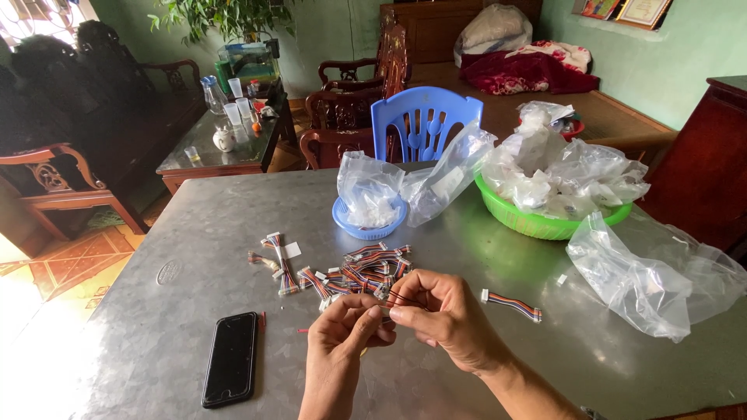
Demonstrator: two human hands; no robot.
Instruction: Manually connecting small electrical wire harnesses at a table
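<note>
Both hands meet over the front middle of a grey metal table [194, 233]. My left hand [346, 328] and my right hand [440, 315] pinch a short cable with thin coloured wires [398, 296] between their fingertips. Just beyond the hands lies a pile of short multicoloured ribbon cables with white connectors [366, 274]. A few more such cables [278, 264] lie to the left of the pile. One single cable [513, 305] rests to the right of my right hand.
A black phone [231, 358] lies face up at the front left. A small blue basket [366, 225] and a green basin [537, 222] hold clear plastic bags; another clear bag [650, 280] lies at right. A blue plastic chair [424, 120] stands behind the table.
</note>
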